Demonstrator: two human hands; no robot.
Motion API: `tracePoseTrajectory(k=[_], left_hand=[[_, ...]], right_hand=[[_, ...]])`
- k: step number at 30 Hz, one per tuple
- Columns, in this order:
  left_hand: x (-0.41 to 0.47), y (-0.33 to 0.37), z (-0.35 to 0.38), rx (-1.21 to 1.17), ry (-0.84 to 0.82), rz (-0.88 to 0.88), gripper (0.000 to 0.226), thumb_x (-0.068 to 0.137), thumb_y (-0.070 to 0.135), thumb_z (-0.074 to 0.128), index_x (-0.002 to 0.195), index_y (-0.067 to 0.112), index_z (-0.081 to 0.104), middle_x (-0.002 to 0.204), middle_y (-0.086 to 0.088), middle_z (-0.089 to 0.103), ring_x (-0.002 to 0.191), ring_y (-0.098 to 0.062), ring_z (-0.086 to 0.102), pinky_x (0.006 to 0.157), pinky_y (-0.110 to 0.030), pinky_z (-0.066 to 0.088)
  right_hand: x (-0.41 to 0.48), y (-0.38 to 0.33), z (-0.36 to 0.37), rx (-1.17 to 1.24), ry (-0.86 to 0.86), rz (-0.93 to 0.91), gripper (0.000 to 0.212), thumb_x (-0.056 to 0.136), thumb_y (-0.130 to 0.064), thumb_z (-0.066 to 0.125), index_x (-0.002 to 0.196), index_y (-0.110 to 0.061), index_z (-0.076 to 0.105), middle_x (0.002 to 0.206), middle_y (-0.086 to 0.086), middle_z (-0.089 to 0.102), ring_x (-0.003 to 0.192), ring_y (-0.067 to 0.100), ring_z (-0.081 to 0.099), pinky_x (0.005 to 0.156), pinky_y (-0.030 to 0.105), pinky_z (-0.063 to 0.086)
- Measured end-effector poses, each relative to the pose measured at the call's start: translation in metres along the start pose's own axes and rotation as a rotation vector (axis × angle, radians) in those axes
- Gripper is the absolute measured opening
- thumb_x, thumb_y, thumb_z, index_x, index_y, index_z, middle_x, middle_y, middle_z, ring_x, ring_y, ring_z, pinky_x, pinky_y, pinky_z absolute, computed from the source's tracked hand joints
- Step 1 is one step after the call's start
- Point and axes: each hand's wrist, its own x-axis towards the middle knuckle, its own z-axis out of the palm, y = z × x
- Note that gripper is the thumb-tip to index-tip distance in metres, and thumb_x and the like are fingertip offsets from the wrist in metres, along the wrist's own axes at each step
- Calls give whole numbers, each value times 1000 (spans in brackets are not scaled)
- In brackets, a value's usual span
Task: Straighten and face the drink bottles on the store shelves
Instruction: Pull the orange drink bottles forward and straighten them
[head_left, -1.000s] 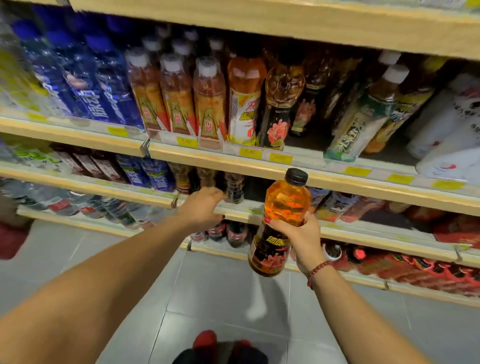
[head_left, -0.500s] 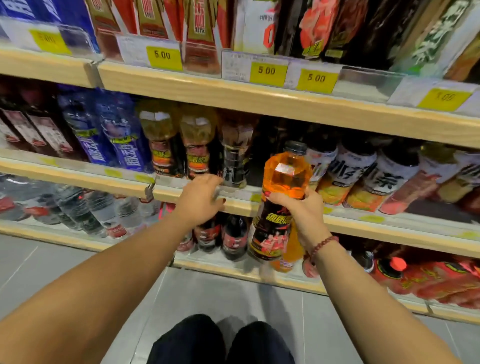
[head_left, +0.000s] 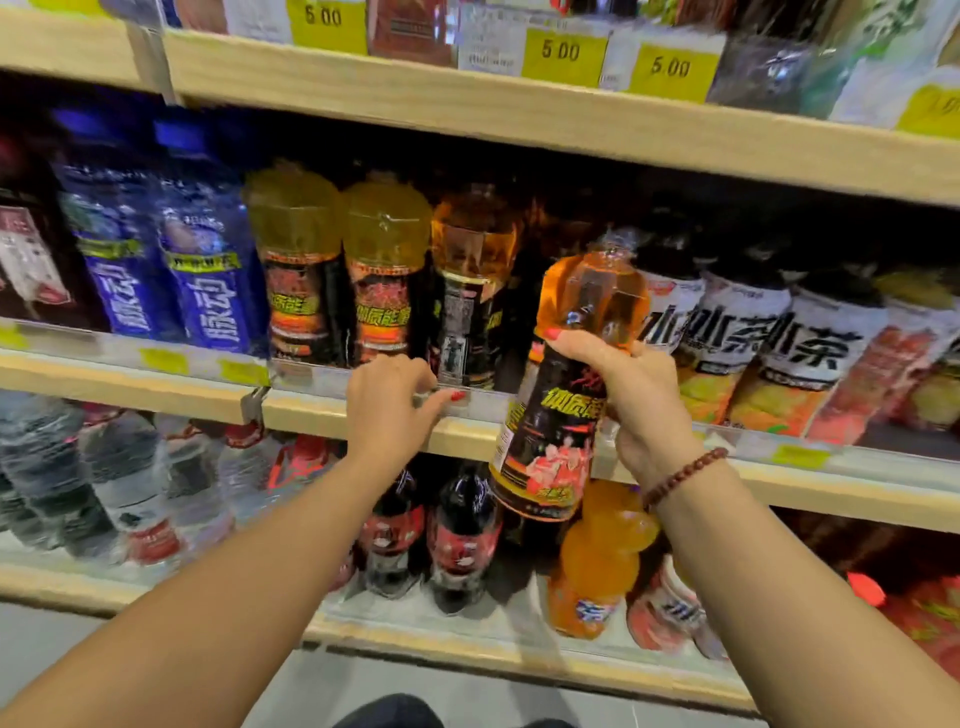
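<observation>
My right hand (head_left: 641, 400) grips an orange drink bottle (head_left: 589, 299) with a black label around its middle. It holds the bottle tilted, in front of the middle shelf (head_left: 156, 387). Three matching orange bottles (head_left: 387, 280) stand in a row on that shelf, just left of the held one. The third (head_left: 470, 291) shows its label's back. A dark gap lies between that row and the white-label tea bottles (head_left: 727, 332). My left hand (head_left: 392, 402) curls over the shelf's clear price rail below the row.
Blue-label bottles (head_left: 208, 270) stand left of the orange row. The upper shelf edge (head_left: 467, 114) carries yellow 5.00 price tags (head_left: 563, 52). Below are water bottles (head_left: 104, 493), dark cola bottles (head_left: 462, 535) and an orange soda (head_left: 597, 561). Grey floor lies beneath.
The view has dropped and moved closer to the middle shelf. My right hand has raised the orange bottle toward the gap there. My left hand stays on the rail.
</observation>
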Motion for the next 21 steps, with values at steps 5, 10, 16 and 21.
tracePoseTrajectory(k=[5, 10, 16, 21], left_hand=[[-5, -5, 10, -64, 63, 21, 24, 79, 46, 71, 71, 26, 59, 71, 13, 51, 74, -12, 47, 73, -29, 31], [-8, -10, 17, -117, 114, 46, 22, 77, 43, 74, 72, 26, 60, 72, 14, 50, 75, -13, 46, 73, -25, 21], [-9, -10, 18, -154, 135, 55, 23, 76, 42, 75, 72, 24, 61, 73, 11, 53, 77, -18, 52, 76, -34, 34], [-9, -10, 18, -147, 122, 53, 22, 77, 41, 75, 73, 23, 61, 74, 9, 56, 79, -19, 53, 77, -34, 33]], right_hand=[[10, -24, 12, 30, 16, 23, 33, 66, -16, 84, 92, -6, 67, 63, -2, 74, 53, 9, 70, 40, 19, 49], [22, -40, 23, -62, 73, 9, 54, 57, -23, 90, 102, -6, 66, 82, 6, 77, 71, 19, 75, 53, 29, 57], [28, -54, 33, -127, 142, -70, 52, 57, -26, 91, 88, -17, 50, 86, 2, 68, 72, 14, 68, 50, 25, 50], [40, -56, 45, -162, 194, -102, 58, 56, -23, 91, 76, -21, 36, 85, 0, 56, 82, 18, 60, 68, 38, 53]])
